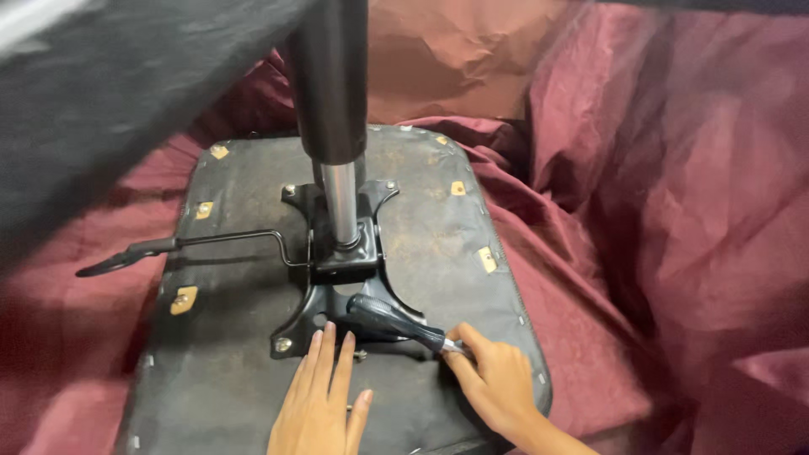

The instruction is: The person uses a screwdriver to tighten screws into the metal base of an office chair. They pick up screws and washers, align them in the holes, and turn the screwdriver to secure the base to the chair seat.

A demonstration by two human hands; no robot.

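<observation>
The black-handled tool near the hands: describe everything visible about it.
The tool looks like a screwdriver: a ribbed, glossy black handle, seemingly plastic or rubber, narrowing to a short silvery shaft. It lies slanted over the black metal bracket beneath the chair seat. The right hand pinches its shaft end; the left hand rests just beside it.

Counted in the head view: one upturned chair seat [253, 371]; one black mounting plate [341, 270]; one gas-lift cylinder [333, 109]; one adjustment lever [168, 247]; one black-handled screwdriver [392, 323]; five tan fabric tabs along the seat edge, the first at [184, 299]; two hands, left hand [320, 404] and right hand [493, 383]; one maroon cloth [674, 211].
</observation>
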